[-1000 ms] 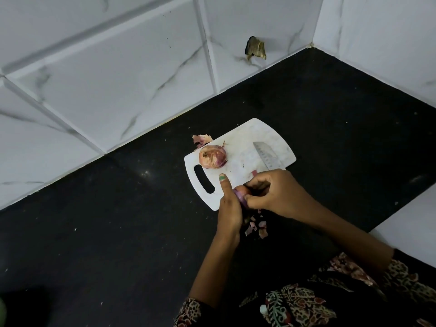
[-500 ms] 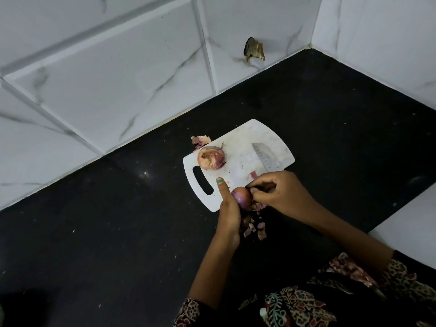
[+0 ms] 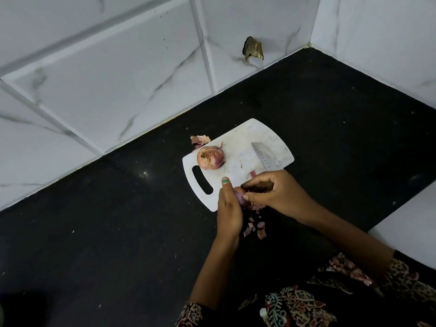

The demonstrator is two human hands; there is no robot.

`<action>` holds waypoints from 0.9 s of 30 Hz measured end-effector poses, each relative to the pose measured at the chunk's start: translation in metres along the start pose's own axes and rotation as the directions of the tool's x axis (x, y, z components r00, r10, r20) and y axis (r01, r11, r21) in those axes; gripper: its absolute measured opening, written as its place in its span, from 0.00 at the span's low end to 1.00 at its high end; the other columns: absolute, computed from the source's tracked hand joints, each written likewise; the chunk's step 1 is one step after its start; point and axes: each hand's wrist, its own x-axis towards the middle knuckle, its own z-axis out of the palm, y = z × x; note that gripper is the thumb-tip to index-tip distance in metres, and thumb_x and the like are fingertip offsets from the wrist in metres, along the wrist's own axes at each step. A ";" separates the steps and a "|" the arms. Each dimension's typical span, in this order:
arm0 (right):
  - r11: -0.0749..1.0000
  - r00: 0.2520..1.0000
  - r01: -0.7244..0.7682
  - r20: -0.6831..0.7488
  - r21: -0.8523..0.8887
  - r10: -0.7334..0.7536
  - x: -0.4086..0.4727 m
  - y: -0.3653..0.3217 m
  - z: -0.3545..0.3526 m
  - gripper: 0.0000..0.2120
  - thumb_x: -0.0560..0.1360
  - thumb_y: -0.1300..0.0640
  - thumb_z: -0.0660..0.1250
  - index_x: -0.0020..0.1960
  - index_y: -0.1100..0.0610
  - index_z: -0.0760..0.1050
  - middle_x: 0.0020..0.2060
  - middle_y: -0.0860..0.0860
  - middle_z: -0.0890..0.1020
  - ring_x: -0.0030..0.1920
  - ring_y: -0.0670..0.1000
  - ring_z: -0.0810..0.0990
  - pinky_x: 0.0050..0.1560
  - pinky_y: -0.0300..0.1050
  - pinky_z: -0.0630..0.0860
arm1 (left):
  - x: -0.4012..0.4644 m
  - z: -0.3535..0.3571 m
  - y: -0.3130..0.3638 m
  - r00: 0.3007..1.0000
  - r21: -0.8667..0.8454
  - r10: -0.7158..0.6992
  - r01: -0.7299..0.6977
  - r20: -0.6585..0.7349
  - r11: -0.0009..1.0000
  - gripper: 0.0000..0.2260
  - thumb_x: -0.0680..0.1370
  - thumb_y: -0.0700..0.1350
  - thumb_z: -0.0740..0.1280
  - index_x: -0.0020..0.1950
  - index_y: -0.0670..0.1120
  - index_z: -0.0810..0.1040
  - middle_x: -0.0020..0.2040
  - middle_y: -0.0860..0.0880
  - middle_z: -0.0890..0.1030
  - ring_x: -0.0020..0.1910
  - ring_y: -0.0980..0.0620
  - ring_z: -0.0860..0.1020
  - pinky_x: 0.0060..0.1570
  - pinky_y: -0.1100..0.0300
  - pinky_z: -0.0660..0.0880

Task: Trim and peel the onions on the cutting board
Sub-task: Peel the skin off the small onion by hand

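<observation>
Plainly unbranded cutting board (image 3: 238, 140), both hands (image 3: 230, 208) peeling onion (image 3: 240, 195)

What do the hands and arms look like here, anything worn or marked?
Both forearms are bare. The left hand has green polish on its thumbnail. The right hand shows no rings or polish that can be made out. Short dark sleeves with a floral print in red, cream and teal end near the elbows.
</observation>
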 end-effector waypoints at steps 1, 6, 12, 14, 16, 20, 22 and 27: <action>1.000 1.000 -0.003 0.001 -0.006 0.003 0.001 0.001 -0.001 0.11 0.67 0.61 0.76 0.49 0.56 0.83 0.42 0.46 0.85 0.47 0.43 0.83 0.51 0.41 0.80 | 0.000 0.000 0.001 1.000 0.006 0.029 -0.029 0.003 1.000 0.31 0.82 0.58 0.42 0.34 0.40 0.71 0.34 0.37 0.77 0.33 0.52 0.75 0.39 0.61 0.71; 1.000 1.000 0.016 -0.018 0.002 -0.016 0.001 0.000 -0.001 0.09 0.66 0.64 0.75 0.46 0.59 0.83 0.38 0.50 0.86 0.41 0.45 0.84 0.47 0.40 0.81 | 0.000 0.000 0.003 0.995 0.030 0.087 -0.089 0.051 0.996 0.31 0.83 0.57 0.43 0.35 0.36 0.70 0.32 0.37 0.74 0.30 0.55 0.73 0.32 0.65 0.71; 0.998 0.994 0.019 -0.106 -0.056 -0.025 0.002 0.003 -0.005 0.07 0.66 0.67 0.72 0.39 0.56 0.83 0.35 0.49 0.85 0.39 0.42 0.83 0.46 0.40 0.79 | -0.002 -0.002 0.004 0.993 0.039 0.059 -0.063 0.104 0.997 0.35 0.79 0.62 0.40 0.33 0.35 0.68 0.31 0.43 0.70 0.33 0.51 0.69 0.39 0.60 0.68; 0.999 0.996 0.029 -0.078 -0.024 -0.030 -0.002 0.001 -0.004 0.07 0.68 0.64 0.73 0.41 0.53 0.83 0.36 0.46 0.85 0.40 0.41 0.83 0.44 0.36 0.78 | -0.002 -0.001 0.004 0.995 0.022 0.028 -0.031 0.095 0.999 0.36 0.81 0.59 0.40 0.37 0.33 0.72 0.33 0.43 0.73 0.34 0.52 0.72 0.37 0.66 0.70; 0.999 0.998 0.039 -0.039 -0.009 -0.039 -0.006 -0.001 0.000 0.06 0.68 0.58 0.75 0.45 0.53 0.83 0.38 0.46 0.85 0.42 0.42 0.83 0.45 0.37 0.79 | -0.001 -0.001 0.003 0.995 0.005 0.024 -0.025 0.093 1.000 0.36 0.82 0.58 0.40 0.43 0.32 0.75 0.38 0.41 0.75 0.39 0.50 0.74 0.40 0.67 0.71; 0.998 0.998 0.003 -0.059 -0.058 -0.006 -0.006 0.000 0.003 0.12 0.63 0.51 0.76 0.44 0.53 0.82 0.38 0.46 0.85 0.41 0.43 0.84 0.48 0.47 0.81 | -0.002 -0.002 0.006 0.995 0.030 0.066 -0.068 0.078 0.997 0.30 0.82 0.57 0.41 0.36 0.39 0.71 0.33 0.42 0.70 0.34 0.50 0.69 0.36 0.61 0.68; 0.999 0.999 -0.002 -0.053 -0.032 0.000 -0.003 0.000 0.000 0.08 0.64 0.57 0.76 0.42 0.56 0.82 0.36 0.47 0.85 0.39 0.44 0.84 0.45 0.44 0.81 | -0.003 -0.001 0.007 0.991 0.041 0.097 -0.101 0.096 0.994 0.32 0.83 0.56 0.41 0.35 0.34 0.70 0.33 0.41 0.70 0.33 0.49 0.68 0.34 0.64 0.67; 1.000 0.999 0.020 -0.030 0.000 -0.020 -0.002 -0.002 -0.004 0.05 0.66 0.66 0.73 0.40 0.59 0.82 0.34 0.49 0.85 0.37 0.43 0.83 0.41 0.36 0.79 | -0.001 -0.003 0.004 0.987 0.062 0.097 -0.105 0.129 0.992 0.33 0.81 0.58 0.40 0.34 0.34 0.68 0.33 0.41 0.71 0.33 0.50 0.70 0.36 0.63 0.69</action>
